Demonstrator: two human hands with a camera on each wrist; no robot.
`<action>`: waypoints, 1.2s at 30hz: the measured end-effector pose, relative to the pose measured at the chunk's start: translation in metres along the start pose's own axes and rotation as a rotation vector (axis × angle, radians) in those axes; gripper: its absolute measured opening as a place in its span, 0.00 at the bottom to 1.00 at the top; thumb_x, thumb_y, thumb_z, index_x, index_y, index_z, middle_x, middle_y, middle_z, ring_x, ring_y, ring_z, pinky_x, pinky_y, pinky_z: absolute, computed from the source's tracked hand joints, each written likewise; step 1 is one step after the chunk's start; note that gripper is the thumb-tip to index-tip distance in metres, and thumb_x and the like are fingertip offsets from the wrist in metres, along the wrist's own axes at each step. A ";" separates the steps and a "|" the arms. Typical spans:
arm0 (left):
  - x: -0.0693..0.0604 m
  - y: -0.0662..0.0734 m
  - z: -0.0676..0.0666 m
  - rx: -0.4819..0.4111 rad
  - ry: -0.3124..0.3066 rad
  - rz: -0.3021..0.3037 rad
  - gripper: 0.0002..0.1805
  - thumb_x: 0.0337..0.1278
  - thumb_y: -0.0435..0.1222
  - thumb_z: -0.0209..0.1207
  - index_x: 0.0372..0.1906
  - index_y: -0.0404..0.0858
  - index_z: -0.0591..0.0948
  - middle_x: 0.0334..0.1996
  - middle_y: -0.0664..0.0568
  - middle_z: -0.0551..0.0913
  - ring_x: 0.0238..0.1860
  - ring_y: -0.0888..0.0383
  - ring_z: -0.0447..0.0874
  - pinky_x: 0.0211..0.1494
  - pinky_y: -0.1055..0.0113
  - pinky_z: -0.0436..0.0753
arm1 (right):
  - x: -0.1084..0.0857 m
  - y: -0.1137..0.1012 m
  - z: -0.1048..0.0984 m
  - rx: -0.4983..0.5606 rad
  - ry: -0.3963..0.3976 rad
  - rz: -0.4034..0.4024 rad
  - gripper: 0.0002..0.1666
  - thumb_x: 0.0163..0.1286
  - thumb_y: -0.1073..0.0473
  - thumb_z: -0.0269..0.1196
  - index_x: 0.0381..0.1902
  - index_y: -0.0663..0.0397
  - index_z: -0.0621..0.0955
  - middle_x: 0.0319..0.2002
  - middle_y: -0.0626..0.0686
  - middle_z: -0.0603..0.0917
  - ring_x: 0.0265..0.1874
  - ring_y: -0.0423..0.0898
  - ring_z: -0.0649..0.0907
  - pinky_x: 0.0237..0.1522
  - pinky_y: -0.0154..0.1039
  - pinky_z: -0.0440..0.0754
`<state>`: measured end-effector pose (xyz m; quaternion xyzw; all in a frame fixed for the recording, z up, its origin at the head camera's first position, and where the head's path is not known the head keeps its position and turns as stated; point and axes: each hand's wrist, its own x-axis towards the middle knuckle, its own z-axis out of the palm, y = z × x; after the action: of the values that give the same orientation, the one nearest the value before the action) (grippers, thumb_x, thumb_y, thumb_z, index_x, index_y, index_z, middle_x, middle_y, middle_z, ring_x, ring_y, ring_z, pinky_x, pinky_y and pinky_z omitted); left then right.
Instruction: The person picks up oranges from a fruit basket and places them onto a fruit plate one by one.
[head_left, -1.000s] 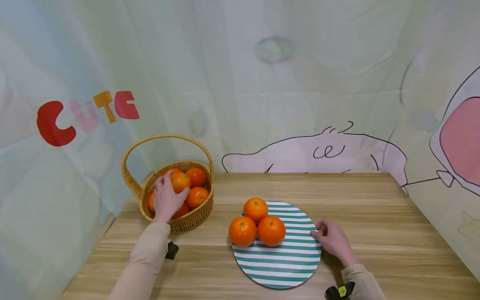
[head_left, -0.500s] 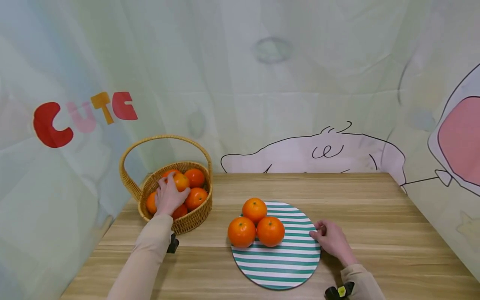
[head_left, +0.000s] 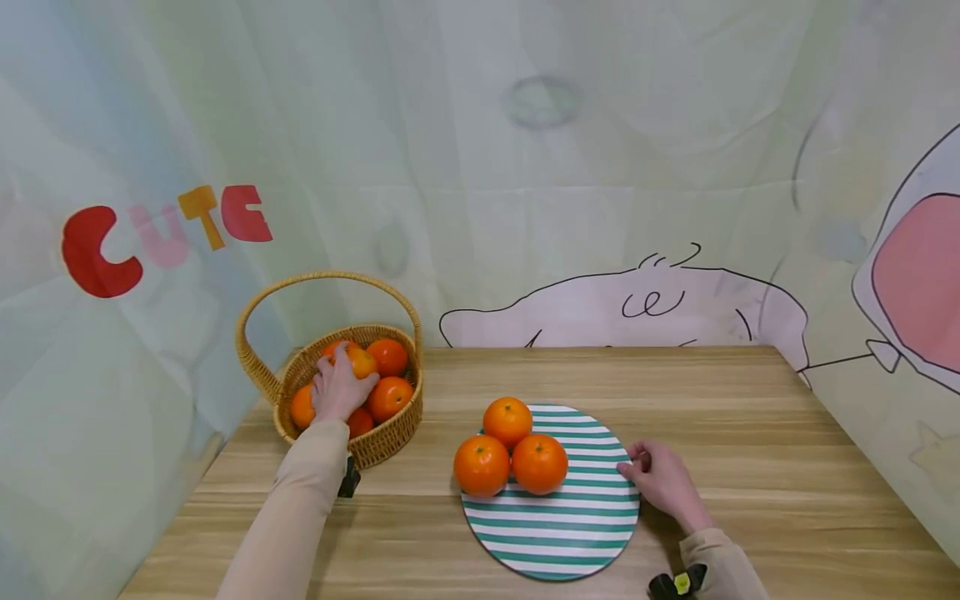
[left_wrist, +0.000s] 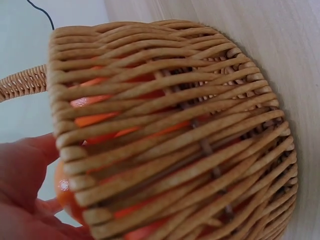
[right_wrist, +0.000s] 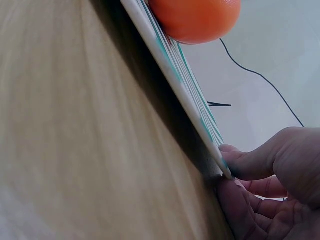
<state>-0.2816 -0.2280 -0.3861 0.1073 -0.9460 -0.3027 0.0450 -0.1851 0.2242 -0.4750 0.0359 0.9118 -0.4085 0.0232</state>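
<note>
My left hand [head_left: 341, 388] reaches into the wicker basket [head_left: 388, 440] from the front and grips an orange [head_left: 363, 362], its fingers curled over the fruit's far left side and the thumb on the near right. Through the weave in the left wrist view, more fruit [left_wrist: 92, 120] shows beside that hand [left_wrist: 22, 185]. At the right rim of a round green-and-white striped board [head_left: 570, 533], my right hand [head_left: 662, 479] pinches the edge between thumb and fingers. Three oranges [head_left: 540, 464] stand clustered on the board's left part.
Several other oranges [head_left: 391, 398] lie in the basket, whose tall handle [head_left: 330, 277] arches over the left hand. Basket and board share a wooden table [head_left: 720, 392]. A printed curtain [head_left: 480, 167] hangs behind it.
Around the orange in the basket, my left fingers have shifted slightly and now cover more of it. My right hand stays at the board's edge. The head view has drifted a little.
</note>
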 end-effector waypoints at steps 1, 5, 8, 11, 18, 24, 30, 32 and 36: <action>0.000 0.000 0.000 0.002 -0.002 -0.003 0.44 0.67 0.45 0.56 0.79 0.38 0.48 0.71 0.20 0.51 0.68 0.20 0.56 0.72 0.32 0.56 | 0.000 0.000 0.000 0.000 0.000 0.000 0.13 0.68 0.63 0.65 0.45 0.67 0.78 0.27 0.53 0.76 0.25 0.45 0.75 0.24 0.35 0.73; 0.001 0.001 0.000 0.007 0.002 -0.006 0.43 0.67 0.44 0.57 0.78 0.37 0.48 0.70 0.20 0.52 0.68 0.20 0.55 0.72 0.32 0.55 | 0.000 0.000 0.000 -0.001 0.000 0.001 0.13 0.68 0.63 0.65 0.45 0.67 0.78 0.27 0.53 0.76 0.25 0.45 0.75 0.24 0.35 0.73; 0.000 0.001 0.002 0.010 0.015 0.001 0.42 0.68 0.44 0.57 0.78 0.38 0.50 0.69 0.19 0.54 0.67 0.19 0.56 0.71 0.31 0.56 | 0.000 0.000 0.000 -0.002 0.002 0.003 0.13 0.67 0.63 0.66 0.45 0.67 0.78 0.27 0.53 0.76 0.25 0.45 0.75 0.25 0.35 0.73; -0.001 -0.001 0.004 0.011 0.034 0.010 0.40 0.69 0.44 0.57 0.77 0.39 0.52 0.67 0.18 0.54 0.66 0.19 0.56 0.67 0.29 0.59 | 0.000 0.001 0.001 -0.008 0.001 0.001 0.13 0.67 0.63 0.66 0.45 0.67 0.78 0.27 0.53 0.76 0.26 0.45 0.75 0.25 0.35 0.73; -0.003 -0.004 0.006 -0.017 0.092 0.040 0.38 0.70 0.45 0.57 0.76 0.40 0.54 0.67 0.19 0.54 0.66 0.19 0.54 0.64 0.27 0.63 | 0.000 0.000 0.001 -0.006 0.001 -0.001 0.14 0.67 0.63 0.65 0.46 0.68 0.78 0.27 0.53 0.76 0.26 0.45 0.75 0.25 0.35 0.73; -0.007 -0.008 0.005 -0.062 0.140 0.050 0.38 0.69 0.46 0.58 0.76 0.41 0.54 0.69 0.21 0.52 0.67 0.20 0.52 0.63 0.27 0.64 | -0.001 0.000 0.000 -0.007 0.003 -0.002 0.14 0.67 0.63 0.65 0.46 0.67 0.78 0.27 0.53 0.76 0.25 0.45 0.75 0.25 0.35 0.72; -0.015 -0.007 0.009 -0.129 0.233 0.098 0.39 0.68 0.45 0.60 0.75 0.39 0.56 0.68 0.23 0.52 0.66 0.22 0.52 0.66 0.30 0.60 | -0.001 0.000 0.000 -0.015 0.009 -0.006 0.14 0.67 0.63 0.65 0.45 0.67 0.78 0.27 0.53 0.76 0.26 0.45 0.74 0.26 0.34 0.71; -0.018 -0.006 0.010 -0.158 0.266 0.118 0.39 0.66 0.44 0.61 0.75 0.38 0.57 0.68 0.24 0.53 0.65 0.23 0.52 0.67 0.32 0.58 | -0.001 0.000 0.001 -0.017 0.011 -0.007 0.14 0.67 0.63 0.65 0.45 0.67 0.78 0.28 0.53 0.76 0.27 0.45 0.74 0.26 0.35 0.71; -0.023 -0.004 0.012 -0.198 0.316 0.145 0.40 0.65 0.44 0.63 0.74 0.37 0.58 0.68 0.26 0.53 0.65 0.25 0.52 0.69 0.34 0.55 | -0.002 0.000 0.001 -0.010 0.012 -0.003 0.14 0.68 0.63 0.65 0.46 0.67 0.78 0.28 0.53 0.76 0.26 0.45 0.74 0.25 0.35 0.72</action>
<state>-0.2599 -0.2192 -0.3986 0.0802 -0.8980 -0.3698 0.2247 -0.1836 0.2235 -0.4756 0.0368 0.9139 -0.4038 0.0171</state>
